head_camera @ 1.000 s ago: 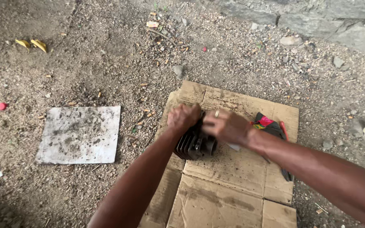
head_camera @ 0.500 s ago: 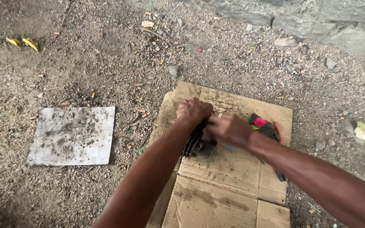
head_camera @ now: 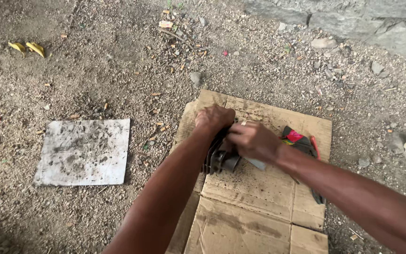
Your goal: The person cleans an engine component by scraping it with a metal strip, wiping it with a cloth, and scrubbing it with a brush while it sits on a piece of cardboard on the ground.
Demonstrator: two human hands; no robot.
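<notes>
Resting on the flattened cardboard sheet (head_camera: pixel 254 188), the dark finned engine cylinder (head_camera: pixel 221 159) sits directly beneath both hands. The left hand (head_camera: pixel 214 118) is clenched over its top fins, fingers curled around the far edge. The right hand (head_camera: pixel 252 140) grips its right side, fingertips pressed against the metal.

Soft, even daylight (no glare), faint shadows, sharp focus throughout.
</notes>
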